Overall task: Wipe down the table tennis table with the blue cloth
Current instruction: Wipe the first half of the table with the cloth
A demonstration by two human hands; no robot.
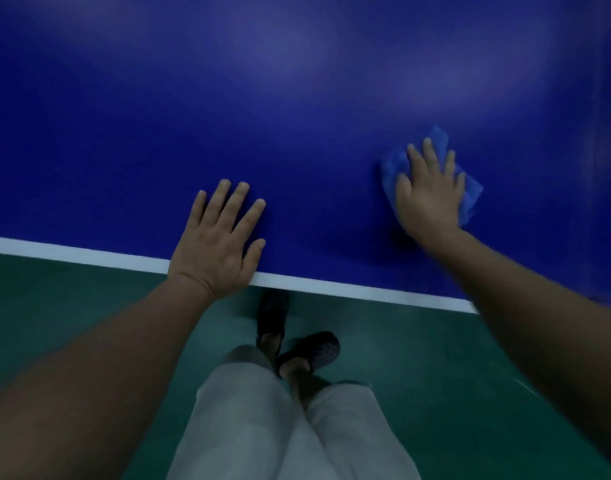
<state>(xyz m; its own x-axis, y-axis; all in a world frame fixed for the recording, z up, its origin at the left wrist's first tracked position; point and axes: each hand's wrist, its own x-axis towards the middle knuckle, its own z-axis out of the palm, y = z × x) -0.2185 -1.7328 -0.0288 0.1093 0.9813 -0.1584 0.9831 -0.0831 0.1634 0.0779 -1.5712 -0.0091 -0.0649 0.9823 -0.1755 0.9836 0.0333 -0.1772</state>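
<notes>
The dark blue table tennis table (297, 116) fills the upper part of the view, with a white line along its near edge. My right hand (428, 192) presses flat with straight fingers on the crumpled blue cloth (470, 195), which lies on the table at the right. The cloth sticks out past my fingertips and on both sides of the hand. My left hand (221, 240) rests flat on the table just inside the near edge, fingers spread, holding nothing.
Below the table edge lies a green floor (72, 313). My legs in light trousers (290, 427) and dark perforated clogs (311, 348) stand close to the edge, one foot partly under the table.
</notes>
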